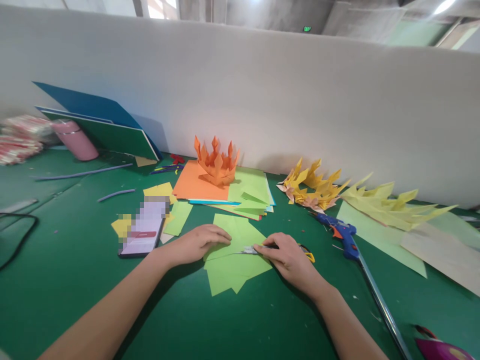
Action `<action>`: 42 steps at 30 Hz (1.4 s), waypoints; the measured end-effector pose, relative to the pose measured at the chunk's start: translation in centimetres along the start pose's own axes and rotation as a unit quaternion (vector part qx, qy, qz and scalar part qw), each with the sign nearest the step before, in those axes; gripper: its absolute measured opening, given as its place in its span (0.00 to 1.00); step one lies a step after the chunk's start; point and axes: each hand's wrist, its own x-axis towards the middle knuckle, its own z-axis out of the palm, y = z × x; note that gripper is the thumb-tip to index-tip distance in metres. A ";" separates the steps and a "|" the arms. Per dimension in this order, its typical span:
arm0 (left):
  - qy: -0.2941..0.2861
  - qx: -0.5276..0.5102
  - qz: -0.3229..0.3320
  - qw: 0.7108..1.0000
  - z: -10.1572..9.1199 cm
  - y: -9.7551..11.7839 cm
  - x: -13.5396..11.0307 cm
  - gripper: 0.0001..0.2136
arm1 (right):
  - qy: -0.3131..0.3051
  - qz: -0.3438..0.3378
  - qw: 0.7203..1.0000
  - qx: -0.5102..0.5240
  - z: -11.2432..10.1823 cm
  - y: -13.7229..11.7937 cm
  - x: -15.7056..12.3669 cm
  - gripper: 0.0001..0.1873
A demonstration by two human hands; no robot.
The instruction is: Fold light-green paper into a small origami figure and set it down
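Light green paper sheets (236, 275) lie overlapping on the green table in front of me. My left hand (200, 242) rests on their left side, fingers stretched out and holding nothing. From the right, my right hand (287, 255) grips a pair of scissors (248, 250) around the blades, which point left and lie flat on the paper. Their yellow and black handles (308, 253) stick out behind that hand, and its palm hides the middle part. Just left of my left hand are a phone (144, 235) and a small green paper piece (179, 218).
An orange paper crown (217, 167) stands on stacked coloured sheets (191, 182). To the right are a yellow paper crown (315, 187), a pale green spiky paper strip (393, 205) and a blue glue gun (345, 235). A pink bottle (77, 140) leans by boards at left.
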 end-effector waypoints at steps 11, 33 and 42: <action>-0.004 0.005 0.000 1.000 0.1 -0.3 0.0 0.15 | 0.004 -0.029 0.999 -0.025 0.6 -0.9 0.6 0.17; 0.003 -0.009 -0.001 1.000 0.0 -0.2 0.2 0.13 | 0.009 -0.057 0.998 0.001 1.7 -1.9 1.5 0.16; 0.007 -0.015 -0.003 1.000 0.2 -0.5 0.2 0.12 | -0.026 -0.053 0.998 0.002 1.7 -2.6 2.2 0.15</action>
